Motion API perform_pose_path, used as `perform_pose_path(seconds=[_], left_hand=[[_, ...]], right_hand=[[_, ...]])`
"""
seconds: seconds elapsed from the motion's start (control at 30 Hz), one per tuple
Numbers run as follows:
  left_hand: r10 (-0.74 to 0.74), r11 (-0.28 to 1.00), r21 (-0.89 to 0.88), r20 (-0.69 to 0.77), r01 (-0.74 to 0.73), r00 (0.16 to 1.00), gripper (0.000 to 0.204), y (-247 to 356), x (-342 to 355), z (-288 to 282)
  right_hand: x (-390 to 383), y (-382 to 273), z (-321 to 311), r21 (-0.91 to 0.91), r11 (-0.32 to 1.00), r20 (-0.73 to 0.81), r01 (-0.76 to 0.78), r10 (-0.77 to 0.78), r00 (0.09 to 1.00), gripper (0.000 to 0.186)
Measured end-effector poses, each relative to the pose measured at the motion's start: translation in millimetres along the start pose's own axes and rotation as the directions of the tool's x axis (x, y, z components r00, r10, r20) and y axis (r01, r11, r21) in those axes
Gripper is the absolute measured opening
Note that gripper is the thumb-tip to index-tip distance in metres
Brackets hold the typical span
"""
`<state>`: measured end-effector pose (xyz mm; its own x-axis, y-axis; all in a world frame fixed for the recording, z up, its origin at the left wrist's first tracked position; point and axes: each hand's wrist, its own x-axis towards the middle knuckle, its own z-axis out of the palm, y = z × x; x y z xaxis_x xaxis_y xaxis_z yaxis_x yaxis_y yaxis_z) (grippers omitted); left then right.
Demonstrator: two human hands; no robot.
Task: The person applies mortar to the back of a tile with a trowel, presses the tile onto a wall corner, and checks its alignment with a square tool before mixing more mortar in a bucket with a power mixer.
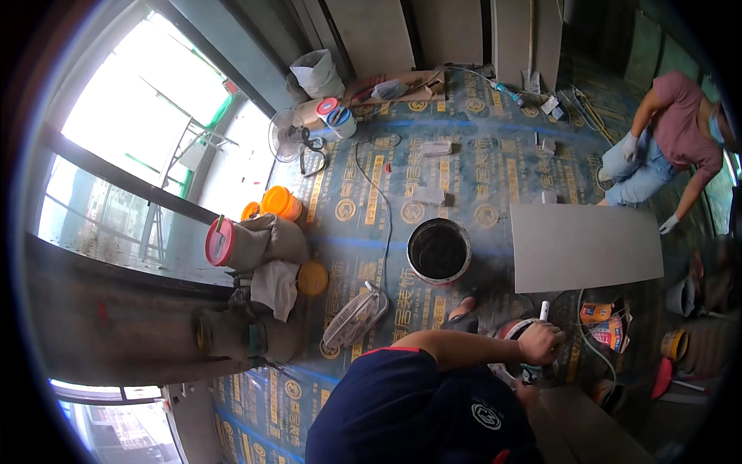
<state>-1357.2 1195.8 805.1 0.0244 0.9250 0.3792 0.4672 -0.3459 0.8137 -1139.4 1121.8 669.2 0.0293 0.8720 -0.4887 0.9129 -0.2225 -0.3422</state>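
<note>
My left arm, from a navy sleeve with red trim, reaches across to the right. My left hand [541,342] is closed in a fist over a red-rimmed container [513,329]; what it grips is hidden by the fingers. Just above the knuckles a white cylinder [545,311] stands up. Below, my right hand [527,393] shows only in part, close to a dark object with pale markings [532,373]; its fingers cannot be made out. Ahead of my foot sits an open black bucket [439,250] with dark contents.
A co-worker [680,127] in white gloves crouches beside a large grey board [587,249], one hand near its edge. A cable [386,232] crosses the printed floor covering. Orange buckets [280,203], sacks [280,238] and a fan [290,135] line the window side. Torn packages [607,325] lie at right.
</note>
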Motion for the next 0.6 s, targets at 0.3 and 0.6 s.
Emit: perform_pose_path(seconds=[0.3,0.6], left_hand=[[0.057,0.998,-0.002,0.04,-0.057,0.998,0.014,4,9,13],[0.074,0.997,-0.013,-0.008,-0.074,0.997,0.016,4,-5,-4]], right_hand=[[60,112,70,0.064,0.993,-0.138,0.101,-0.091,0.986,0.037],[-8,5,11,0.073,0.997,0.088,0.027,-0.033,0.996,0.028]])
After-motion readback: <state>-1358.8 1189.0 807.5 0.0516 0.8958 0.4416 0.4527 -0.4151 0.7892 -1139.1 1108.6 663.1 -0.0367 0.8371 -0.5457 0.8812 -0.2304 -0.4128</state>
